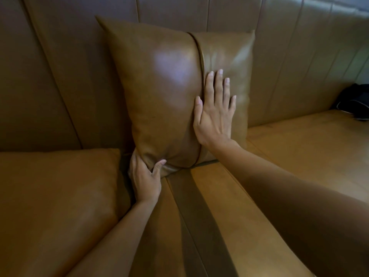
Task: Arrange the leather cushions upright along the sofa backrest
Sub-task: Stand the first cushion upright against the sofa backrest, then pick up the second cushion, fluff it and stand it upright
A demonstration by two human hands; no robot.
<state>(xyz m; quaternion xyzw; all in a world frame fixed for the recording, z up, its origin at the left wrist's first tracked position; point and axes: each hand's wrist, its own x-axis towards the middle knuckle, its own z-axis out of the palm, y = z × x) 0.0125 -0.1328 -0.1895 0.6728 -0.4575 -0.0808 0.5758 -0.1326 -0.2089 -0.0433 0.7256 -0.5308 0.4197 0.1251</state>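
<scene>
A brown leather cushion (163,92) stands upright against the sofa backrest (60,76). Right behind it on its right side stands a second upright cushion (233,56), partly hidden by the first. My left hand (145,178) pinches the front cushion's lower left corner. My right hand (215,110) lies flat with fingers spread, pressing where the two cushions meet. A third cushion (56,196) lies flat on the seat at the lower left.
The tan sofa seat (299,156) stretches to the right, with a seam gap (199,216) running toward me. A black object (353,102) sits in the far right corner of the seat.
</scene>
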